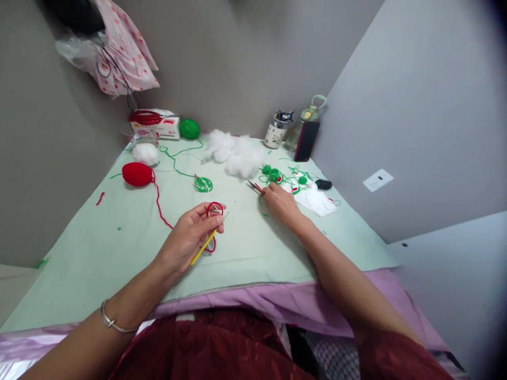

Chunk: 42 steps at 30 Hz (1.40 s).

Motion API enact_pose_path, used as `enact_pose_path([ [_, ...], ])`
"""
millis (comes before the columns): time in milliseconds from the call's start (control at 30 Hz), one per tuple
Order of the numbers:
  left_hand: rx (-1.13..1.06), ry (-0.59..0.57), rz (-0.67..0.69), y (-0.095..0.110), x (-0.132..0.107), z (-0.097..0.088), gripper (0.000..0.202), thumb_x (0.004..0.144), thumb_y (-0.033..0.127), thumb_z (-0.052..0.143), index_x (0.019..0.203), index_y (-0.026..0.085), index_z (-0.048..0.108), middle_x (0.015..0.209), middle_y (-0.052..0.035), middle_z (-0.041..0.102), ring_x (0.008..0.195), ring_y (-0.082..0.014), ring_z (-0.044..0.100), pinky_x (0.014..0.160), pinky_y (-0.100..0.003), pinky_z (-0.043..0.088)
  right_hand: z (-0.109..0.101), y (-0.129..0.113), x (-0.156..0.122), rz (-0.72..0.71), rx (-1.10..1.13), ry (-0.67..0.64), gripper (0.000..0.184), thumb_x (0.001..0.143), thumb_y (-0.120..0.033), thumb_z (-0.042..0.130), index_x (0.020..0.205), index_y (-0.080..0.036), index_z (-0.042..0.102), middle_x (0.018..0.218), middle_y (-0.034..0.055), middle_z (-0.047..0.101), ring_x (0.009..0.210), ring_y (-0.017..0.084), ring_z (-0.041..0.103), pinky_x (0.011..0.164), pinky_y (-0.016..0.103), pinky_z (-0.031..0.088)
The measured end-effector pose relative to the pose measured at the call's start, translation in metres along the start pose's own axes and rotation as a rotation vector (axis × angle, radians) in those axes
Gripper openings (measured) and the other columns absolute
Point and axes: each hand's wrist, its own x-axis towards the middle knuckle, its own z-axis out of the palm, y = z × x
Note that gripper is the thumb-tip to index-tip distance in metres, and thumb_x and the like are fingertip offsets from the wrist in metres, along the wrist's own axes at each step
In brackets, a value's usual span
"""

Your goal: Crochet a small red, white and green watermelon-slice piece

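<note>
Near the table's front middle, my left hand (194, 229) is closed on a yellow-handled crochet hook (203, 250) and a loop of red and white yarn (214, 204). A red strand (159, 203) runs from the red yarn ball (137, 174) towards this hand. Further right, my right hand (280, 202) grips scissors (253, 186) with red handles, the blades pointing left. Just beyond that hand lie green crocheted pieces (273, 174) with red bits and loose green yarn. A coil of green yarn (203, 183) rests between the hands, farther back.
White stuffing (237, 153) sits at the back middle. A green yarn ball (189, 129), a white yarn ball (146, 154) and a box (168, 128) stand back left. Back right are a pen cup (275, 133), a bottle (295, 134), a phone (307, 141) and white tissue (317, 201).
</note>
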Motion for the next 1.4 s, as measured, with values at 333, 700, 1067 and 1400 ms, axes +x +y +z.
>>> enact_pose_path([
  [333,0.115,0.029,0.037,0.002,-0.005,0.0,0.049,0.074,0.036,0.09,0.114,0.015,0.069,0.071,0.0015,0.066,0.062,-0.0138,0.057,0.044,-0.019,0.046,-0.038,-0.023,-0.035,-0.152,0.466,0.001,0.042,0.107,-0.046,0.042,0.111,-0.019,0.072,0.098,0.0065,0.073,0.082,0.019,0.063,0.073,0.031,0.048],
  [700,0.16,-0.008,0.069,0.001,-0.009,-0.003,0.044,0.078,0.032,0.087,0.118,0.018,0.072,0.078,0.0023,0.067,0.069,-0.0122,0.061,0.053,-0.019,0.047,-0.052,-0.043,-0.051,-0.234,0.723,-0.266,0.032,0.093,-0.049,0.073,0.104,-0.02,0.081,0.09,0.0034,0.07,0.074,0.014,0.056,0.068,0.029,0.041],
  [1067,0.255,-0.044,0.086,0.001,-0.011,-0.007,0.044,0.085,0.031,0.082,0.126,0.02,0.07,0.075,0.0017,0.07,0.069,-0.0123,0.059,0.059,-0.02,0.048,-0.057,-0.055,-0.052,-0.251,0.761,-0.296,0.028,0.091,-0.045,0.075,0.1,-0.019,0.082,0.085,0.0008,0.062,0.071,0.012,0.052,0.065,0.028,0.038],
  [1400,0.278,-0.037,0.135,0.002,-0.011,-0.006,0.044,0.084,0.034,0.083,0.123,0.019,0.071,0.077,0.0021,0.067,0.071,-0.013,0.063,0.057,-0.02,0.049,-0.06,-0.052,-0.053,-0.241,0.727,-0.257,0.025,0.091,-0.043,0.076,0.099,-0.02,0.082,0.086,0.0019,0.066,0.072,0.013,0.053,0.065,0.029,0.038],
])
